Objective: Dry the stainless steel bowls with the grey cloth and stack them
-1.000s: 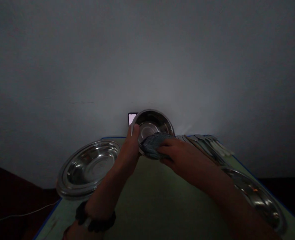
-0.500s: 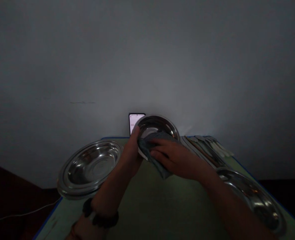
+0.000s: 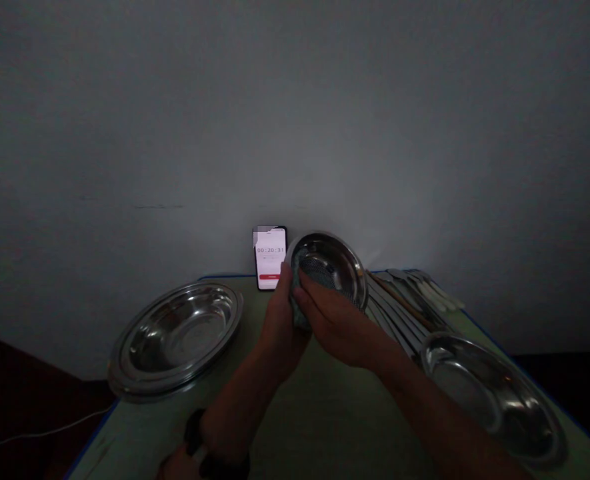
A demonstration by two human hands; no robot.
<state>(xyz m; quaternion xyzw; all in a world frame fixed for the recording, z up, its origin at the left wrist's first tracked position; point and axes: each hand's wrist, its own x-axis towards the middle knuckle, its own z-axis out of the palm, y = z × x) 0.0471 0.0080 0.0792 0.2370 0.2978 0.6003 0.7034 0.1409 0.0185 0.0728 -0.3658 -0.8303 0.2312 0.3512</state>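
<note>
A shiny metal bowl (image 3: 347,257) is held up and tilted above the table, its opening turned towards me. My left hand (image 3: 281,317) grips the bowl by its left rim. My right hand (image 3: 332,320) is closed on a grey-green cloth (image 3: 301,313) and presses it against the inside left wall and rim. Part of the cloth lies inside the bowl; the rest is hidden behind my right hand. Dark beads circle my left wrist.
Wide metal basins (image 3: 175,333) sit stacked at the left. A phone (image 3: 271,267) showing a timer leans on the wall. Several knives and long utensils (image 3: 399,307) lie at the right, behind another metal basin (image 3: 495,400). The table (image 3: 325,427) is green with a blue edge.
My right hand and the cloth have moved to the bowl's left wall, and the cloth's hanging corner is tucked up. Bowl and hands have shifted slightly right, uncovering the phone.
</note>
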